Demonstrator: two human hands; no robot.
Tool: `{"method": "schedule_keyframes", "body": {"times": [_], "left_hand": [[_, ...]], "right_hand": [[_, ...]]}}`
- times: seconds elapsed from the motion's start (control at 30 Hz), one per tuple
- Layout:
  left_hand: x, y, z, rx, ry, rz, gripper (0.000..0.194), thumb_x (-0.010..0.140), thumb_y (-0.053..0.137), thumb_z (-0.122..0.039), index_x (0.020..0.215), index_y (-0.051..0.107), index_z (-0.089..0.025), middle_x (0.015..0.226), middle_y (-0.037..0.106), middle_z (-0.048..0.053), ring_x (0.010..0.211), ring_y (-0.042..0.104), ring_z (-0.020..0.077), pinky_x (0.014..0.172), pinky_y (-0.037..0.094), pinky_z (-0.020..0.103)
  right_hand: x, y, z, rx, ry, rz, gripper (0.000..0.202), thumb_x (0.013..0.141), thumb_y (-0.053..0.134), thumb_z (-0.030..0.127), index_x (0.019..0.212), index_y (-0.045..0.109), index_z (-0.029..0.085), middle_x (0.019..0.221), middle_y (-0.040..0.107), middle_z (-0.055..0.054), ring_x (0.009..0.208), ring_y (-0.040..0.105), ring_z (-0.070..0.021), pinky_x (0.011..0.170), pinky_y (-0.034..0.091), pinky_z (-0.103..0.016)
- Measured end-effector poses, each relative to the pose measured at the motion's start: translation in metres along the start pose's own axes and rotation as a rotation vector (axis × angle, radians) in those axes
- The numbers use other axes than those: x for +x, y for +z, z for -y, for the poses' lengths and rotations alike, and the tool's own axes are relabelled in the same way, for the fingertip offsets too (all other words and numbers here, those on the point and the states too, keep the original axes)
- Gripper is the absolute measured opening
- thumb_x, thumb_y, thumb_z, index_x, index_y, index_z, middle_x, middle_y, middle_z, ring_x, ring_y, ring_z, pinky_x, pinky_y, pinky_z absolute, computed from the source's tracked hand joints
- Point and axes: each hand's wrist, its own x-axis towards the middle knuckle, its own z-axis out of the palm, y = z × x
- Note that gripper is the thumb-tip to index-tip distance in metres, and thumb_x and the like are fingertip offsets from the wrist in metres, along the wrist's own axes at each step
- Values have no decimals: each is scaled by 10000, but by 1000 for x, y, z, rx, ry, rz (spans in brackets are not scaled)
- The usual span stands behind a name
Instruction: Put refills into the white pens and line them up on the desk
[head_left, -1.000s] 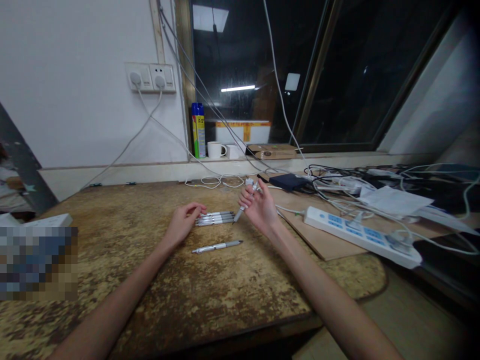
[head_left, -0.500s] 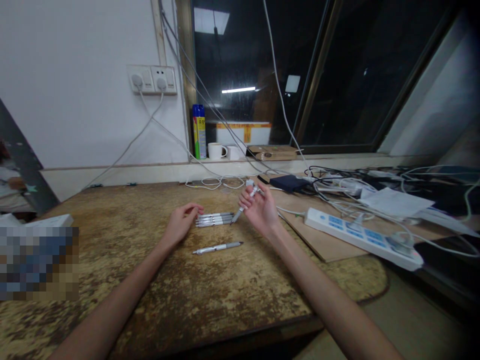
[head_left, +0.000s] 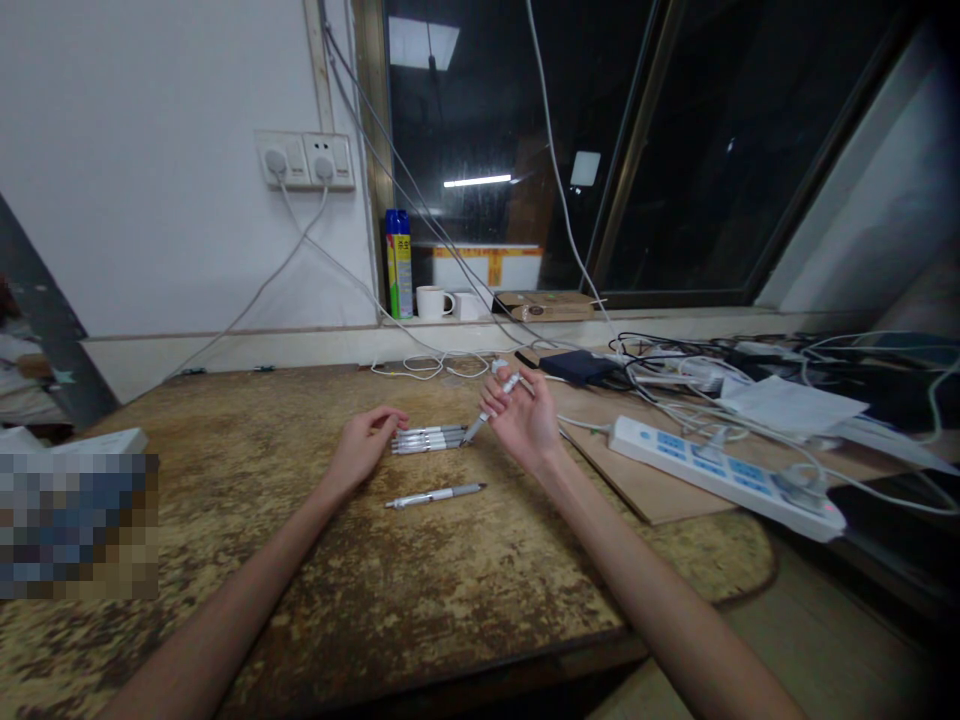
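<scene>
Several white-and-grey pens (head_left: 429, 440) lie side by side in a row on the worn wooden table. My left hand (head_left: 361, 445) rests at their left ends, its fingers loosely stretched and holding nothing; whether the fingertips touch the pens is hard to tell. My right hand (head_left: 523, 418), palm turned up, is closed around a similar white pen (head_left: 481, 424), which slants down with its tip beside the right ends of the row. Nearer to me, a single pen (head_left: 436, 496) lies apart from the others.
On the right, a white power strip (head_left: 727, 478) and tangled cables lie around a thin brown board (head_left: 637, 480). A white mug (head_left: 433, 302), a spray can (head_left: 399, 265) and a cardboard box (head_left: 551, 304) stand on the window sill. A white cable (head_left: 420, 368) coils at the table's back.
The pen in my right hand has turned slightly within the fingers, and its upper end shows more clearly. My left hand and the pens on the table have stayed in place.
</scene>
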Motion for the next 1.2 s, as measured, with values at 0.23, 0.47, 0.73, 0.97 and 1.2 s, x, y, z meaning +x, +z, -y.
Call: {"method": "schedule_keyframes", "body": {"times": [0.23, 0.47, 0.73, 0.97, 1.2], "left_hand": [[0, -1, -1, -9, 7, -13, 364, 916, 533, -478, 982, 751, -194, 925, 778, 72, 882, 690, 245, 835, 502, 331], [1, -2, -2, 11, 7, -4, 355, 927, 516, -454, 998, 743, -190, 941, 775, 79, 900, 688, 254, 855, 493, 351], [1, -2, -1, -17, 15, -8, 350, 919, 530, -463, 992, 749, -200, 943, 777, 71, 880, 689, 243, 846, 500, 336], [0, -2, -4, -14, 11, -13, 354, 912, 536, -470, 987, 752, -200, 929, 777, 72, 875, 689, 245, 842, 502, 341], [1, -2, -3, -8, 8, -12, 357, 909, 536, -475, 981, 750, -198, 925, 778, 69, 860, 689, 240, 824, 496, 329]], "right_hand": [[-1, 3, 1, -17, 16, -34, 257, 995, 415, 386, 817, 514, 228, 640, 296, 37, 538, 332, -140, 537, 408, -238], [-1, 2, 1, 23, 26, -8, 309, 1009, 392, 431, 834, 534, 219, 647, 297, 36, 552, 333, -140, 549, 422, -234], [1, 1, 1, -5, 10, -28, 250, 988, 426, 379, 825, 535, 224, 640, 308, 37, 541, 338, -138, 544, 416, -234], [0, 0, 1, -18, 15, -32, 262, 986, 411, 370, 831, 557, 217, 629, 327, 35, 535, 337, -135, 541, 411, -237], [1, -1, 1, -24, 6, -55, 254, 985, 439, 399, 848, 566, 227, 626, 325, 39, 530, 341, -138, 537, 415, -239]]}}
